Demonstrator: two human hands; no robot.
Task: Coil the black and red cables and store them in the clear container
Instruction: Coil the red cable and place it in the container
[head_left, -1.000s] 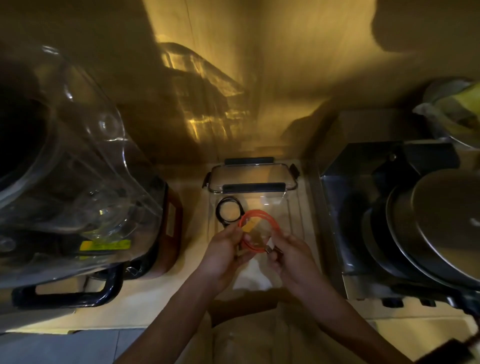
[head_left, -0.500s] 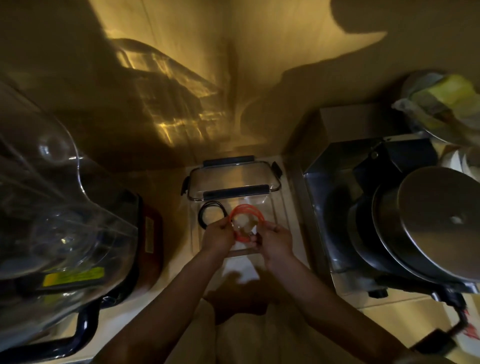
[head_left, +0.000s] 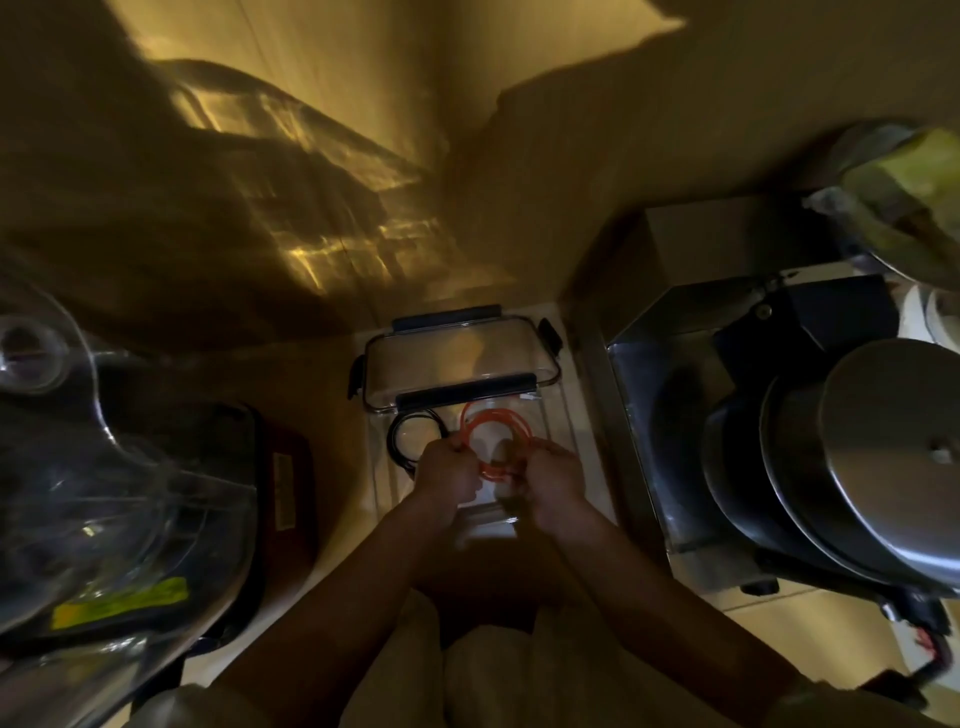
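- I see the left hand (head_left: 448, 470) and right hand (head_left: 553, 478), fingers curled, each gripping a side of the coiled red cable (head_left: 496, 434) over the clear container (head_left: 556, 441).
- Black cable (head_left: 408, 436): coiled inside, left of the red.
- Lid (head_left: 460, 358): beyond the container on a pale counter (head_left: 343, 415).
- Steel pots (head_left: 883, 467): right of the container.

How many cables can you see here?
2. The red cable, coiled, is held between the left hand and the right hand over the clear container. The black cable lies coiled inside it, left. More could be hidden under the hands.
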